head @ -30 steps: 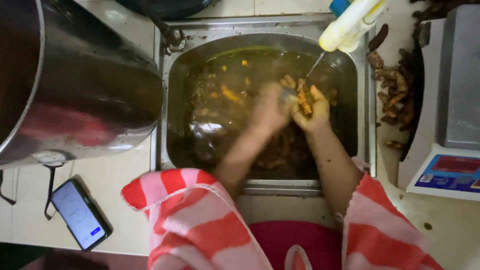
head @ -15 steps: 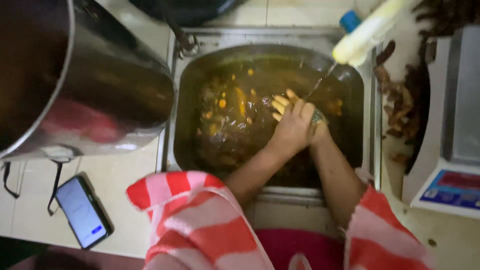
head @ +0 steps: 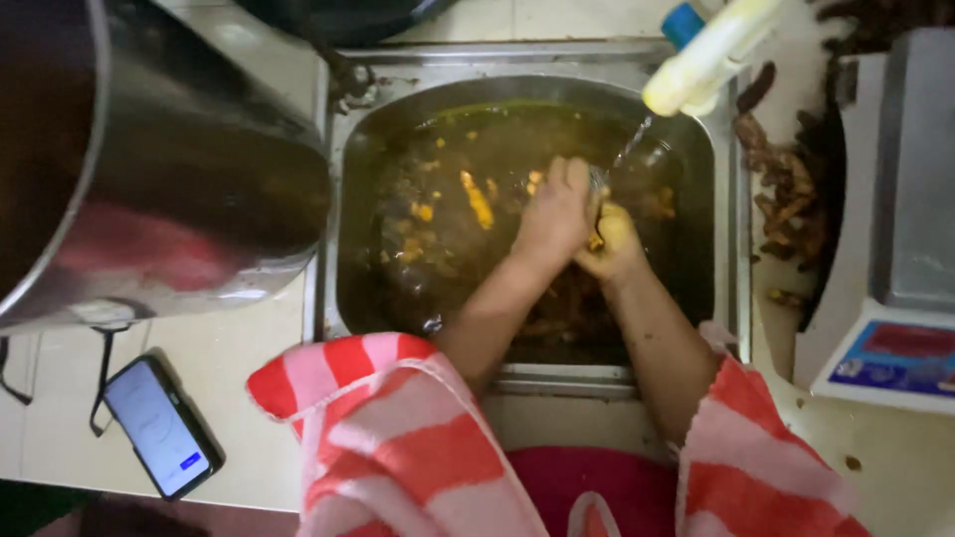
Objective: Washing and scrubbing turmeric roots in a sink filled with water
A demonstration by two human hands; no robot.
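Under tap, root (head: pixel 595 242) between left hand (head: pixel 557 211), right hand (head: pixel 615 242)

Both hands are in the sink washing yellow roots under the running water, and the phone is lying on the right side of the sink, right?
Not quite. The head view shows the phone on the counter left of the sink, not right. The left hand and right hand are in the sink under the water stream.

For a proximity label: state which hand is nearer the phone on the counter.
Left. The left hand is in the sink on the phone's side; the right hand lies beyond it.
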